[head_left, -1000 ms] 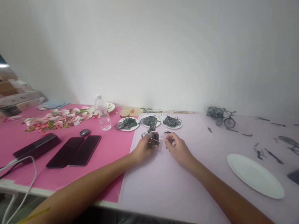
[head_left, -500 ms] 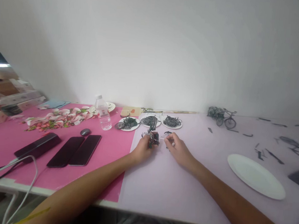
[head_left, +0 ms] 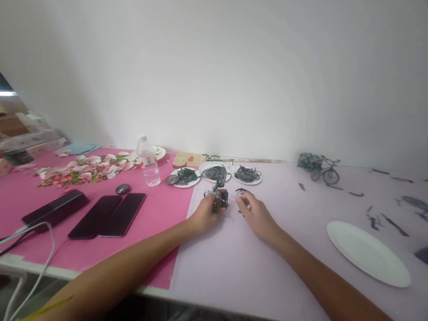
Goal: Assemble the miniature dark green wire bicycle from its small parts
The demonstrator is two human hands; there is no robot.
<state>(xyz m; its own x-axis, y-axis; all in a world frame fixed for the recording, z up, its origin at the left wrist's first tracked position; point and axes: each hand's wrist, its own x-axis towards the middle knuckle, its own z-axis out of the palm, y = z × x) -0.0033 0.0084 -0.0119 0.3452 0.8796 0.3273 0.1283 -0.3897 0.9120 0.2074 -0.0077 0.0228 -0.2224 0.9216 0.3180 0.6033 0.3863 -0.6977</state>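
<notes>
The left hand [head_left: 204, 214] grips a dark, spindly model piece [head_left: 221, 197] at the middle of the frame, just below the small plates. The right hand [head_left: 252, 213] pinches a thin pale rod [head_left: 232, 199] pointing toward that piece; whether its tip touches is too small to tell. A dark curved part [head_left: 240, 190] lies just beyond the right fingers.

Close above the hands, three small white plates stand in a row: a left plate [head_left: 198, 180], a middle plate [head_left: 228, 176] and a right plate [head_left: 260, 178], all heaped with dark parts. A water bottle [head_left: 148, 164] stands left of them, with pink petals [head_left: 86, 169] spread farther left. Two phones [head_left: 123, 215], a black box [head_left: 56, 208] and a white cable [head_left: 49, 246] crowd the left forearm's side. A model bicycle [head_left: 325, 171] stands at upper right, near loose dark parts [head_left: 393, 224].

The wall [head_left: 222, 66] bounds the counter [head_left: 233, 277] behind; its near edge crosses the bottom of the frame. Pale surface stretches between the forearms, and again from the right forearm toward the oval plate [head_left: 368, 254] at lower right.
</notes>
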